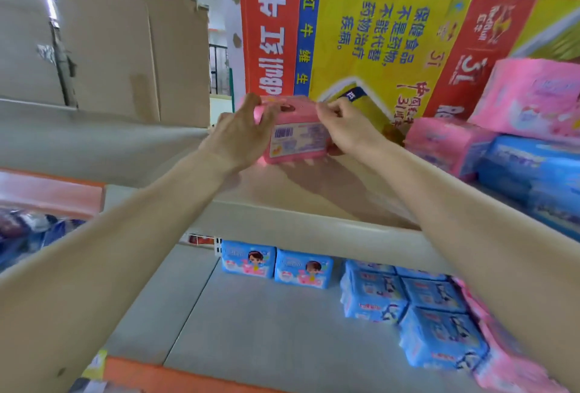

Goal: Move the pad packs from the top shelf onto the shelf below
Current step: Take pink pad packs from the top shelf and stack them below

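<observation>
Here, in the head view, the person is reaching both forearms up to the pale grey metal top shelf (314, 195). The left hand (238, 136) and the right hand (348, 132) are clamping a small pink plastic-wrapped pad pack (298, 138) by its two ends, fingers curling over its upper edge. Gripping both short ends is probably keeping the soft wrapper from buckling while the pack is being drawn off the shelf.

The pack is sitting towards the back of the top shelf, just in front of the red and yellow printed cartons (376, 34). I cannot tell whether it is touching the shelf or hanging just above it. Its long axis is running left to right between the hands, and its barcode face is pointing at the camera.

More pink and blue soft packs (455, 147) are lying at the right of the same shelf. On the grey lower shelf (251, 330), blue cartoon-printed pad packs (248, 259) are standing along the back and right, leaving bare board in front as the likely spot for this one.
</observation>
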The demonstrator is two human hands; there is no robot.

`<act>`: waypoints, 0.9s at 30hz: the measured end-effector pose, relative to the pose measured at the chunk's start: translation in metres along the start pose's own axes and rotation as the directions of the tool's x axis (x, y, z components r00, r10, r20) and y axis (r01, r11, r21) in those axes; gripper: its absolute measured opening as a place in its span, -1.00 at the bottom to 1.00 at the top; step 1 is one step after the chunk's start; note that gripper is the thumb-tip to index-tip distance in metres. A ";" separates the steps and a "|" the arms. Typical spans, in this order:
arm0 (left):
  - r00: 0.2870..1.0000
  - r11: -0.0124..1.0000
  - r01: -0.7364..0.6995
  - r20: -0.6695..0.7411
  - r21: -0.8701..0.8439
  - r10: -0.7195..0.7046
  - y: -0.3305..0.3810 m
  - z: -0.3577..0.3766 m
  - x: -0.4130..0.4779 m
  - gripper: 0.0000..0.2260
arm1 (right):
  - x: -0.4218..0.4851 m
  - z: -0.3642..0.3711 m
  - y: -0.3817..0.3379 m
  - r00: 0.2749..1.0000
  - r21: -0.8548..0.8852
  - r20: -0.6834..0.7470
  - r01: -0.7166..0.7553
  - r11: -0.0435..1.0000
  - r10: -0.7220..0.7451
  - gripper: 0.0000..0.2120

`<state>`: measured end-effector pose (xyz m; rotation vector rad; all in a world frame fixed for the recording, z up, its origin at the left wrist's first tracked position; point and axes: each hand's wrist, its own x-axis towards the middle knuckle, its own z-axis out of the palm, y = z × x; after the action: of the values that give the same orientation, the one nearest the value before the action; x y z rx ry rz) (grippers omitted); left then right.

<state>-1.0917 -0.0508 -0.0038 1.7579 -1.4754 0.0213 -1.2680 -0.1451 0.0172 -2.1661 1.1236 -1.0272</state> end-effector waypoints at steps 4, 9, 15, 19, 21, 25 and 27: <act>0.986 0.989 -0.129 -0.119 -0.078 0.119 0.005 -0.005 -0.007 -0.72 | -0.013 -0.010 -0.004 0.991 0.128 -0.133 0.025 0.991 -0.008 -0.77; 0.941 0.931 -0.269 -0.272 -0.248 0.199 0.016 -0.013 -0.017 -0.85 | -0.038 -0.030 -0.021 0.949 0.312 -0.290 -0.029 0.950 0.124 -0.76; 0.928 0.650 -0.342 -0.353 -0.678 0.121 0.066 -0.023 -0.068 -0.56 | -0.115 -0.067 -0.028 0.912 0.575 -0.376 0.091 0.813 0.164 -0.63; 0.974 0.464 -0.222 -0.214 -0.857 0.071 0.103 -0.031 -0.116 -0.46 | -0.179 -0.095 -0.028 0.889 0.604 -0.450 0.230 0.763 0.088 -0.67; 0.995 0.534 -0.094 -0.055 -0.840 0.087 0.117 -0.030 -0.143 -0.36 | -0.206 -0.109 -0.024 0.891 0.627 -0.454 0.301 0.718 0.024 -0.74; 0.986 0.612 0.084 0.154 -0.786 0.063 0.138 -0.008 -0.205 -0.31 | -0.256 -0.144 -0.005 0.930 0.650 -0.356 0.320 0.689 -0.096 -0.73; 0.990 0.561 0.075 0.130 -0.825 0.059 0.151 0.006 -0.238 -0.40 | -0.290 -0.161 0.017 0.947 0.672 -0.303 0.292 0.680 -0.106 -0.62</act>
<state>-1.2932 0.1429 -0.0403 0.9685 -1.2424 -0.7256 -1.5138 0.0756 -0.0132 -1.5590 0.4276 -1.5482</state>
